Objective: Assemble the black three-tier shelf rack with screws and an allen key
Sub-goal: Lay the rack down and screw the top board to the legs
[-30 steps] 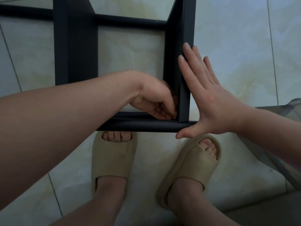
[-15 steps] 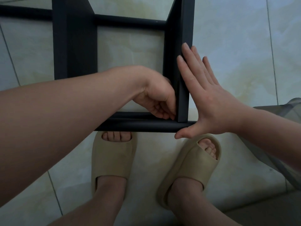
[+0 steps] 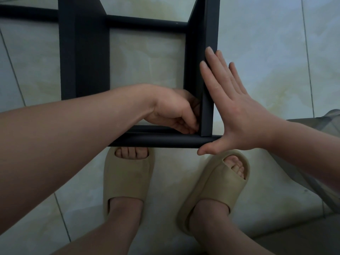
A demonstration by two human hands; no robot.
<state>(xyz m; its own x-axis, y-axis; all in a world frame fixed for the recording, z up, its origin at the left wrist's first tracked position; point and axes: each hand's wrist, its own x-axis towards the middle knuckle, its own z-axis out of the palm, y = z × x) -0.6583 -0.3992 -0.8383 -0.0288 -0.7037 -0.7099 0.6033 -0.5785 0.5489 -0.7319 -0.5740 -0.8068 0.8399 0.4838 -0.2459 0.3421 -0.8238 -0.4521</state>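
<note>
I am looking down at the black shelf rack frame [image 3: 86, 57], which is lying on the pale tiled floor [image 3: 266, 43] just ahead of the person's feet. Its near round crossbar [image 3: 156, 141] is running left to right above the toes, and a flat upright post [image 3: 207, 70] is meeting it at the near right corner.

The left hand [image 3: 176, 113] is reaching inside that corner, fingers curled and bunched against the inner face of the post where it joins the crossbar. I cannot tell what, if anything, is pinched in them; no screw or allen key is showing.

The right hand [image 3: 237, 111] is lying flat and spread, nothing gripped, its fingers pressing along the outer face of the post and its thumb hooking under the end of the crossbar.

Further out, a second crossbar [image 3: 147, 23] and a wider black panel [image 3: 92, 70] are forming the far and left sides of the frame.

The feet are wearing beige slide sandals [image 3: 127, 181], standing on glossy cream and grey-green marbled tiles with thin dark grout lines. A fold of grey translucent fabric [image 3: 329, 120] is showing at the right edge. The light is dim. I am reading no lettering or labels anywhere.
</note>
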